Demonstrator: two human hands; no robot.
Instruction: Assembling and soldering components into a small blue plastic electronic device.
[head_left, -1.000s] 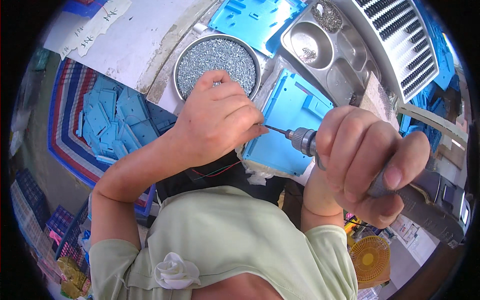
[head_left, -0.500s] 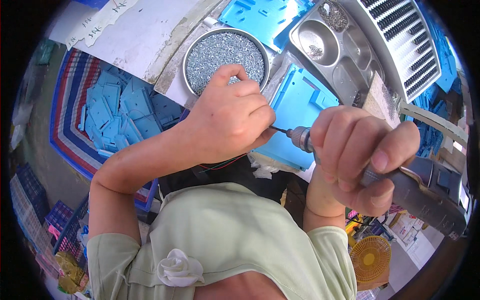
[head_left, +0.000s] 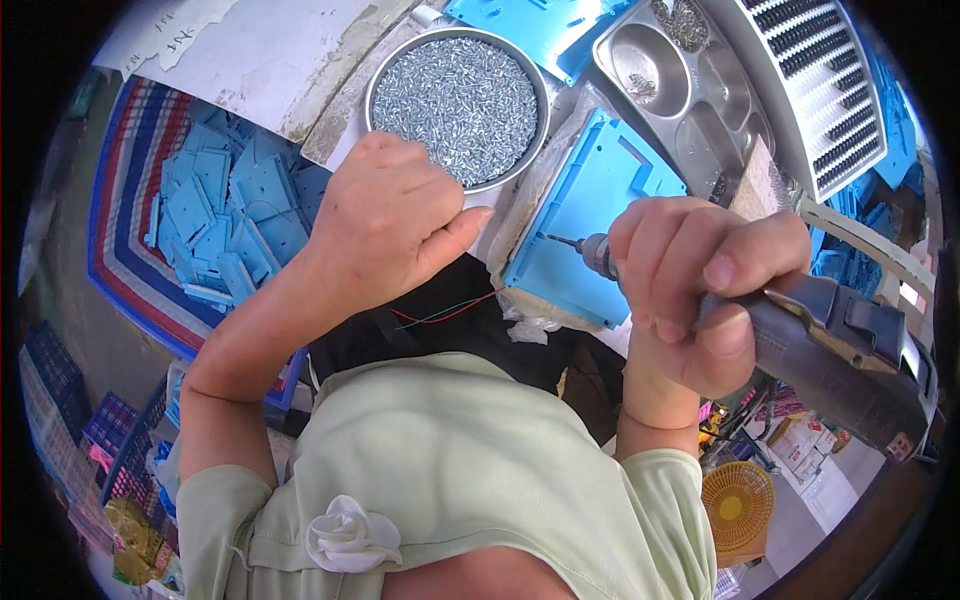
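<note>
My right hand [head_left: 690, 285] is wrapped around a dark electric screwdriver [head_left: 840, 360], its thin bit [head_left: 563, 241] pointing left over a light blue plastic panel [head_left: 590, 200]. Whether the bit touches the panel I cannot tell. My left hand [head_left: 395, 215] is closed, its fingers curled and its thumb pointing right. It hangs at the near left rim of a round metal bowl [head_left: 545, 110] of small silvery screws [head_left: 455, 105]; anything inside those fingers is hidden. Thin red and green wires [head_left: 450, 312] run from the panel's near left edge over my dark lap.
A compartmented metal tray [head_left: 700, 130] with small metal parts lies beyond the panel. Beside it stands a white holder [head_left: 825, 100] with rows of black pieces. More blue panels [head_left: 550, 30] are at the back. At left, a striped-lined container [head_left: 125, 200] holds many blue pieces.
My left hand has moved left, away from the screwdriver bit, toward the bowl's near side. The bit's tip is now in plain sight. My right hand shifted slightly left with the screwdriver.
</note>
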